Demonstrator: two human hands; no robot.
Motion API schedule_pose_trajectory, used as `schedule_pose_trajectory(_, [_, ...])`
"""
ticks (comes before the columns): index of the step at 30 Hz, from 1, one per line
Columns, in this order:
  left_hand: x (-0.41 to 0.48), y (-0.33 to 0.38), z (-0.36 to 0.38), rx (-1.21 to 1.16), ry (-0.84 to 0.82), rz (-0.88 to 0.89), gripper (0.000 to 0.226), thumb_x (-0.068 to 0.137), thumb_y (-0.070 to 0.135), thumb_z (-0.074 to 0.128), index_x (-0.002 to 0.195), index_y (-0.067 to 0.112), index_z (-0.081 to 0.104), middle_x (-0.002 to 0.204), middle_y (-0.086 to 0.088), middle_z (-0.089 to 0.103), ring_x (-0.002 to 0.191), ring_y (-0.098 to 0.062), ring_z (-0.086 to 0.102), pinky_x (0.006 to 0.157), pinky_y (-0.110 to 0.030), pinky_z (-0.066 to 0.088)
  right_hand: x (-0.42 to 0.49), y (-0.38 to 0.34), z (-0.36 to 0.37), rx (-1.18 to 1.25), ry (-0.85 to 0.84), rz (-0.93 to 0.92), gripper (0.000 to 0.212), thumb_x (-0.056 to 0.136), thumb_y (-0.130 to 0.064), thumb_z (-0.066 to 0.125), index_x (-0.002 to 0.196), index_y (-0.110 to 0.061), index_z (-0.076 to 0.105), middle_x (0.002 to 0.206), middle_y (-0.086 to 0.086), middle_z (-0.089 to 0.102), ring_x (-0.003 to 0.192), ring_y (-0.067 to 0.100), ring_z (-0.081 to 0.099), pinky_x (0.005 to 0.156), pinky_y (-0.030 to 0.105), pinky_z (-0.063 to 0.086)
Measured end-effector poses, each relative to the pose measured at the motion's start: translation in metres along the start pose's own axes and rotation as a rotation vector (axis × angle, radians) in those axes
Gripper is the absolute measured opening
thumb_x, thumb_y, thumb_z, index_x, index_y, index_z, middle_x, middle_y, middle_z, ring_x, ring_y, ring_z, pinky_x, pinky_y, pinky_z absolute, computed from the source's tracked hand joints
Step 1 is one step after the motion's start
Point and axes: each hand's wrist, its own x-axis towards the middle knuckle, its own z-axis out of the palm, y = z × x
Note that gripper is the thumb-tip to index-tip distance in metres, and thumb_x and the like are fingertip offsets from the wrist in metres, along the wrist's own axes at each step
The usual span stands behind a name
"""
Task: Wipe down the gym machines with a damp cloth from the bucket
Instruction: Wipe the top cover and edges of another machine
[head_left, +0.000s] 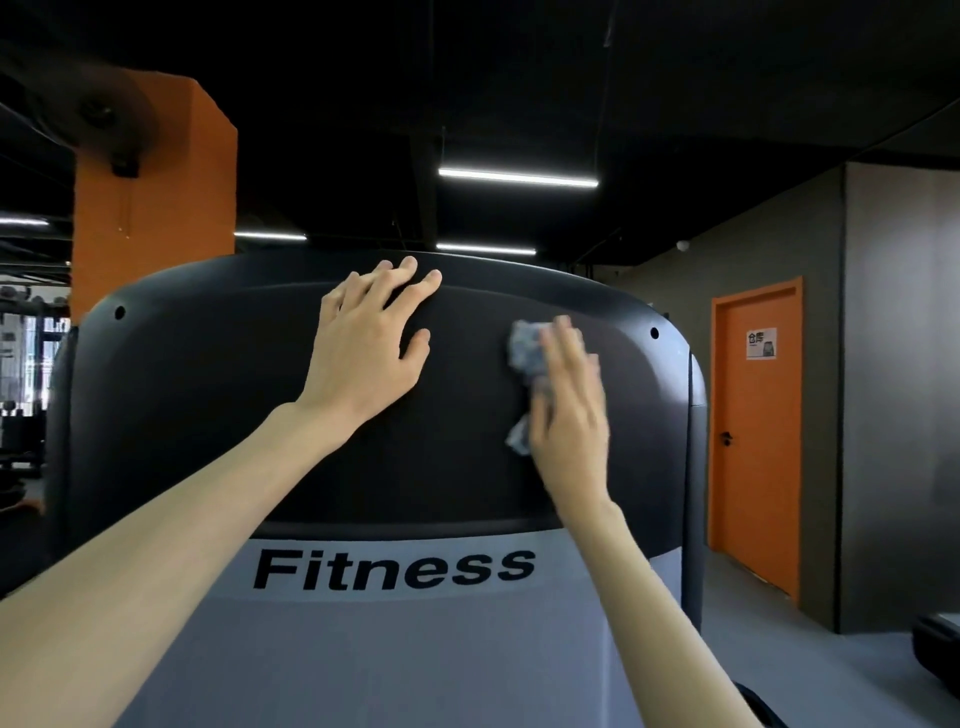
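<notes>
Blue-grey cloth (527, 358) pressed against the right side of a gym machine's dark shroud (208, 415), under straight fingers of the right hand (569, 415).
Keep the palm flat; overlap the passes; brace with the left hand (363, 353), spread wide near the top edge.

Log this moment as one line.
step: wiping | right hand: presses cloth on dark panel | left hand: flat on panel top | bucket: not in view

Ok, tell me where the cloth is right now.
In the head view the cloth is right of centre, pressed under the right hand against the dark upper panel, beside the left hand, above the Fitness lettering.
</notes>
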Motion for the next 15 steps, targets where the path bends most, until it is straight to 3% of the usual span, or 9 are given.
schedule_pose_trajectory(2, [0.0, 0.001, 0.001, -0.038, -0.006, -0.017, 0.055, 0.085, 0.026, 0.046, 0.14, 0.019, 0.046, 0.144, -0.006, 0.044, 0.137, -0.028, 0.035, 0.114, -0.043, 0.017, 0.012, 0.01, -0.006, 0.104, 0.184, 0.505, 0.058, 0.096, -0.003, 0.045, 0.151, -0.014, 0.029, 0.157, 0.006, 0.025, 0.143, 0.025, 0.027, 0.109, 0.053, 0.035])
schedule_pose_trajectory(3, [0.0, 0.004, 0.003, -0.054, -0.001, -0.029, 0.056, 0.085, 0.024, 0.046, 0.14, 0.018, 0.046, 0.145, -0.006, 0.043, 0.138, -0.029, 0.033, 0.114, -0.043, 0.016, 0.016, 0.002, -0.005, 0.09, 0.195, 0.595, 0.057, 0.099, -0.009, 0.043, 0.152, -0.014, 0.025, 0.16, 0.005, 0.019, 0.145, 0.024, 0.021, 0.111, 0.053, 0.031])
schedule_pose_trajectory(4, [-0.001, 0.006, 0.004, -0.067, 0.007, -0.041, 0.055, 0.085, 0.024, 0.046, 0.139, 0.018, 0.046, 0.145, -0.006, 0.043, 0.138, -0.029, 0.032, 0.115, -0.042, 0.013, 0.018, -0.008, -0.002, 0.075, 0.148, 0.558, 0.057, 0.1, -0.016, 0.041, 0.153, -0.014, 0.021, 0.161, 0.003, 0.012, 0.147, 0.022, 0.013, 0.116, 0.052, 0.024])
schedule_pose_trajectory(6, [-0.002, 0.009, 0.006, -0.11, 0.028, -0.076, 0.051, 0.089, 0.029, 0.04, 0.139, 0.019, 0.046, 0.145, -0.005, 0.041, 0.14, -0.027, 0.028, 0.116, -0.038, 0.007, 0.016, -0.03, 0.002, 0.14, -0.038, 0.315, 0.061, 0.1, -0.029, 0.034, 0.154, -0.013, 0.013, 0.162, -0.002, 0.001, 0.149, 0.013, -0.002, 0.122, 0.041, 0.003])
schedule_pose_trajectory(9, [-0.002, 0.014, 0.008, -0.255, 0.049, -0.132, 0.055, 0.095, 0.04, 0.022, 0.14, 0.02, 0.046, 0.149, -0.002, 0.037, 0.143, -0.018, 0.018, 0.115, -0.028, -0.004, 0.024, -0.041, -0.002, 0.171, -0.374, -0.011, 0.058, 0.103, -0.027, 0.028, 0.154, -0.017, 0.003, 0.16, -0.008, -0.011, 0.146, 0.005, -0.013, 0.118, 0.023, -0.011])
schedule_pose_trajectory(12, [-0.003, 0.027, 0.01, -0.381, 0.099, -0.216, 0.052, 0.095, 0.037, 0.025, 0.141, 0.018, 0.043, 0.152, -0.001, 0.032, 0.145, -0.014, 0.013, 0.117, -0.025, -0.006, 0.039, -0.041, -0.004, 0.177, -0.458, -0.006, 0.058, 0.105, -0.017, 0.029, 0.151, -0.02, -0.005, 0.159, -0.007, -0.015, 0.144, 0.0, -0.019, 0.115, 0.019, -0.014])
schedule_pose_trajectory(15, [-0.004, 0.053, 0.013, -0.462, 0.206, -0.204, 0.043, 0.093, 0.022, 0.04, 0.134, 0.01, 0.046, 0.146, -0.005, 0.04, 0.14, -0.015, 0.028, 0.119, -0.034, 0.012, 0.037, -0.056, 0.0, 0.289, -0.434, 0.128, 0.067, 0.103, -0.012, 0.033, 0.147, -0.024, -0.017, 0.159, -0.009, -0.017, 0.144, 0.001, -0.018, 0.115, 0.02, -0.017])
